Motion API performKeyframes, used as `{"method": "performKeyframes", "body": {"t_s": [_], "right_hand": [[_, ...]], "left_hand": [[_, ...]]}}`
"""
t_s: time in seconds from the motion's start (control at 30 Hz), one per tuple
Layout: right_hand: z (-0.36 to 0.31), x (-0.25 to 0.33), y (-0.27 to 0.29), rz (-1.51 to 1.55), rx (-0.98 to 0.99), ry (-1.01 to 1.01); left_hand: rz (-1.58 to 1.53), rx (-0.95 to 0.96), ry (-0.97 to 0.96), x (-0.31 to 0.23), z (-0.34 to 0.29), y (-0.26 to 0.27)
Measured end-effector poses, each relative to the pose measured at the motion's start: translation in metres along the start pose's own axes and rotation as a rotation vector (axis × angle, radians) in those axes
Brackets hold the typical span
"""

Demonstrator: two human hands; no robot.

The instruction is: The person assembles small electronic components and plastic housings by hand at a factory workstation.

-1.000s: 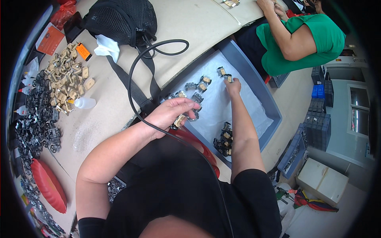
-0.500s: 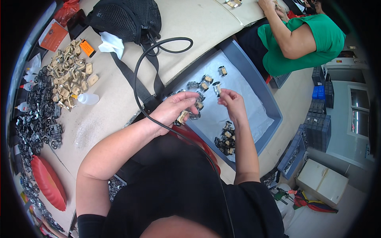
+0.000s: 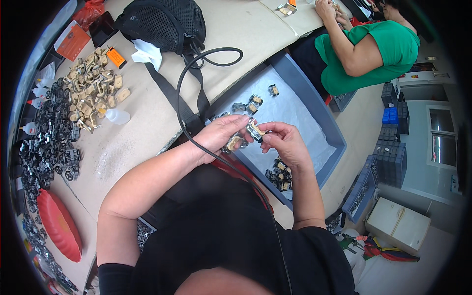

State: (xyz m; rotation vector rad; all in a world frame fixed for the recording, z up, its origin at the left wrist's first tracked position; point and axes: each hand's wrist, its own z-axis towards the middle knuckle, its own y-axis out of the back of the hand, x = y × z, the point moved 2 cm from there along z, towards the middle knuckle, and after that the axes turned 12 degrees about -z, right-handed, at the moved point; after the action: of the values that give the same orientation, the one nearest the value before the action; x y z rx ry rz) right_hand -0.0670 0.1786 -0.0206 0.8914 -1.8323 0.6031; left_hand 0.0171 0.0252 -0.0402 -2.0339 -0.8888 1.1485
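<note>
In front of me, my left hand (image 3: 221, 133) and my right hand (image 3: 289, 145) meet over a grey tray (image 3: 328, 167). Between their fingertips is a small toy car (image 3: 254, 131) with a tan body and dark, shiny parts; both hands pinch it. A second tan-and-dark toy car (image 3: 235, 142) sits under my left fingers, partly hidden, and seems held by that hand. Similar toy cars (image 3: 254, 102) lie on the tray's white sheet beyond my hands. Several more (image 3: 280, 176) are heaped at its near end, beside my right wrist.
A black cable (image 3: 178, 91) loops across my left forearm. Left on the table are tan pieces (image 3: 93, 86), black wheeled parts (image 3: 49, 132), a white bottle (image 3: 118, 116) and a red dish (image 3: 59, 223). A black mesh bag (image 3: 160, 27) lies ahead. A person in green (image 3: 378, 54) works at far right.
My right hand has brought a toy car left and toward me, to my left fingertips. Both hands now touch it. The view has shifted slightly.
</note>
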Motion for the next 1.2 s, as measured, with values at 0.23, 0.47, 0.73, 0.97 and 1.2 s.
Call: {"method": "performKeyframes", "body": {"t_s": [0.23, 0.47, 0.73, 0.97, 1.2], "right_hand": [[-0.001, 0.003, -0.001, -0.023, -0.014, 0.004], [0.000, 0.004, -0.001, -0.030, -0.016, 0.024], [-0.003, 0.008, -0.007, -0.277, -0.067, 0.226], [-0.001, 0.009, -0.001, -0.439, -0.150, 0.298], [-0.005, 0.007, -0.006, -0.423, -0.144, 0.282]], "left_hand": [[0.032, 0.045, -0.026, -0.001, 0.001, -0.001], [0.018, 0.056, -0.016, 0.000, 0.002, 0.001], [-0.018, 0.076, -0.034, 0.000, 0.001, -0.001], [0.295, 0.162, -0.383, 0.003, 0.004, -0.002], [1.164, 0.026, -0.791, -0.005, -0.005, -0.005]]}}
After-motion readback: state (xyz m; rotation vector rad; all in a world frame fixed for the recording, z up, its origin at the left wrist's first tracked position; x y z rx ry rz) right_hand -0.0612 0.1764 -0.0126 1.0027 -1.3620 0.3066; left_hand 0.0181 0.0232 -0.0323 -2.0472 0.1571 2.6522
